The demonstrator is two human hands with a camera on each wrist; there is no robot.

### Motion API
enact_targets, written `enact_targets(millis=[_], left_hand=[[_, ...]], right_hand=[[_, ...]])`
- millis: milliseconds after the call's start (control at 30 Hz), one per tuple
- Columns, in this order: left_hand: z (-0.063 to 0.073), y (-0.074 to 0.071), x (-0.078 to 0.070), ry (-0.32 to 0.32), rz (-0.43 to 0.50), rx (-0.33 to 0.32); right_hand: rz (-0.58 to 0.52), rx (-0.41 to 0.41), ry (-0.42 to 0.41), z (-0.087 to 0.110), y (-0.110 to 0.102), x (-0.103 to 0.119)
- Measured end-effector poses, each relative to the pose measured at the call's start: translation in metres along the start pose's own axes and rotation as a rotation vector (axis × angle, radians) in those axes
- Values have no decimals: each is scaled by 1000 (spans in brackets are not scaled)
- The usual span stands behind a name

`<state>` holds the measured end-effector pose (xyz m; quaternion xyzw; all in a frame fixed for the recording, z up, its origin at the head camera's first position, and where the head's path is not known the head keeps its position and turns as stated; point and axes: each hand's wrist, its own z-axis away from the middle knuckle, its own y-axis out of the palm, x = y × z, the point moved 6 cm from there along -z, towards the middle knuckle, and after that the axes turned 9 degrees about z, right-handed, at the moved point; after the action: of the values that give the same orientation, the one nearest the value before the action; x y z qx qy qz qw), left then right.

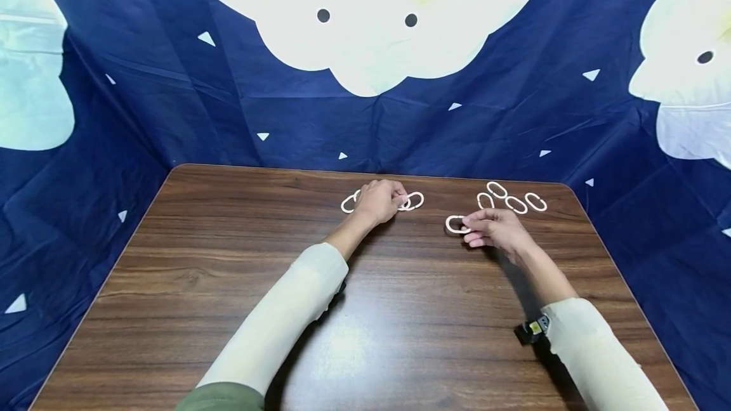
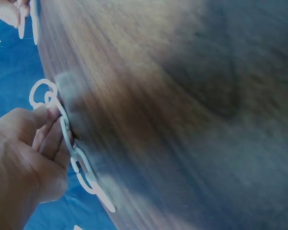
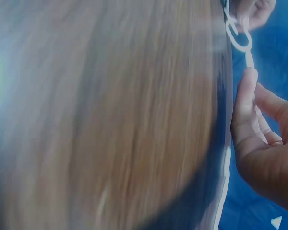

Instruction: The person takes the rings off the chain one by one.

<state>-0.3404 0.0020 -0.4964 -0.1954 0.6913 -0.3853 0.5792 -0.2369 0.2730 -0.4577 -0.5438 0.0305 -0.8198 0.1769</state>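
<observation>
A short chain of white, oval plastic links (image 2: 105,199) lies along the far part of the table. My left hand (image 1: 378,200) is over it and pinches a link near its right end between thumb and fingers. In the left wrist view an end link (image 2: 32,93) stands up beyond the fingertips. To the right, my right hand (image 1: 495,231) pinches a single white link (image 1: 448,226) at one end, the other end pointing toward the chain. The fingers hide part of both held links, and the left hand covers the chain's middle in the head view.
Several loose white links (image 1: 527,198) lie at the table's far right, just beyond my right hand. The brown wood-grain table (image 1: 188,284) ends against a dark blue curtain (image 1: 228,113) with white clouds. A small wrist camera (image 1: 531,330) sits at the right sleeve.
</observation>
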Motion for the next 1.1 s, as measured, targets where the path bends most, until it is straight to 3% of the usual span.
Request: enact_targets(millis=[200,500,667,900,1100], left_hand=[[3,-3,-1,32,46,-9],[3,-6,2,16,96,-5],[5,-7,2,11,104,-6],[7,-3,-1,56,118,1],[5,-1,-2,73,115,-7]], right_hand=[[38,-114,18,12,-37,-14],[-64,-213,106,15,-78,-35],[-83,-216,152,15,-90,-40],[-104,-200,216,14,-97,-45],[-116,-187,225,13,-98,-46]])
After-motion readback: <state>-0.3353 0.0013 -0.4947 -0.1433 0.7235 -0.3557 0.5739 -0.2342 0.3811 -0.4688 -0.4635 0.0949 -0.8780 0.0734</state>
